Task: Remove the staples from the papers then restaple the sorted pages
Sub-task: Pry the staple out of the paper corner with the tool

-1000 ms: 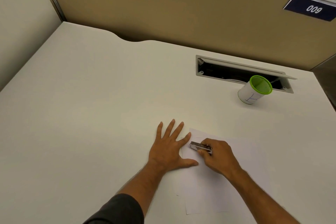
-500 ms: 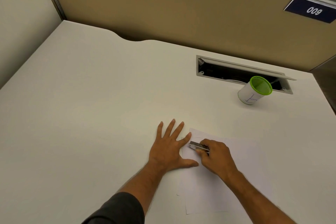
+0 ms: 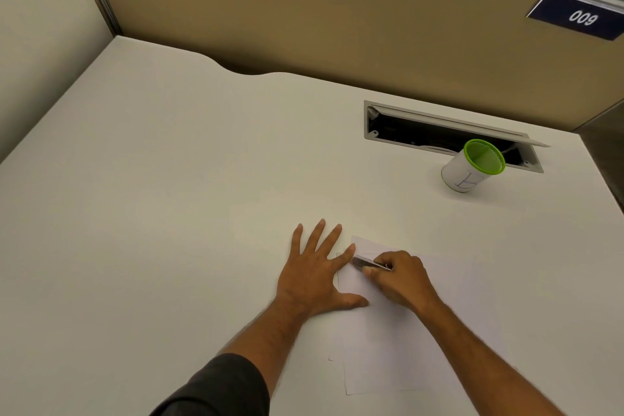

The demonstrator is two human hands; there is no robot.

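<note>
A small stack of white papers lies on the white desk near its front edge, the sheets slightly fanned. My left hand rests flat with fingers spread on the stack's top left corner, pinning it. My right hand is closed around a small metal staple remover, whose tip touches the paper's top left corner next to my left forefinger. The staple itself is too small to make out.
A white pen cup with a green rim stands at the back right, in front of an open cable tray set into the desk. A tan partition wall borders the desk behind.
My right hand has slid the staple remover a little to the left, closer to my left forefinger. The left hand has stayed flat in place.
</note>
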